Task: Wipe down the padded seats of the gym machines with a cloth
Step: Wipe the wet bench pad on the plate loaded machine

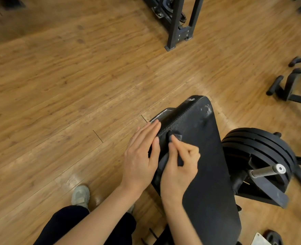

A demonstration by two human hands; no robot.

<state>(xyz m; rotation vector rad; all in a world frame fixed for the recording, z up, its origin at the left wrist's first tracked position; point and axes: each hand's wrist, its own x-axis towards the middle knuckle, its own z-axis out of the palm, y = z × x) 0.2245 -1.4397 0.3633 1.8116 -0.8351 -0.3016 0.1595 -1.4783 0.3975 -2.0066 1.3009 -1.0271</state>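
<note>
One padded seat [204, 156], one cloth [176, 137], perhaps four weight plates [259, 147].

Padded seat [204, 138]: black, matt, grained, scuffed white; floor [66, 85]: glossy wood-look planks; bar [266, 171]: dull bare metal.

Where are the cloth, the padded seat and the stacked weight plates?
cloth [177, 137], head view: the grey end by the right hand's fingertips.
padded seat [206, 156], head view: bare middle of the black top.
weight plates [263, 144], head view: the stack's outer rim.
</note>
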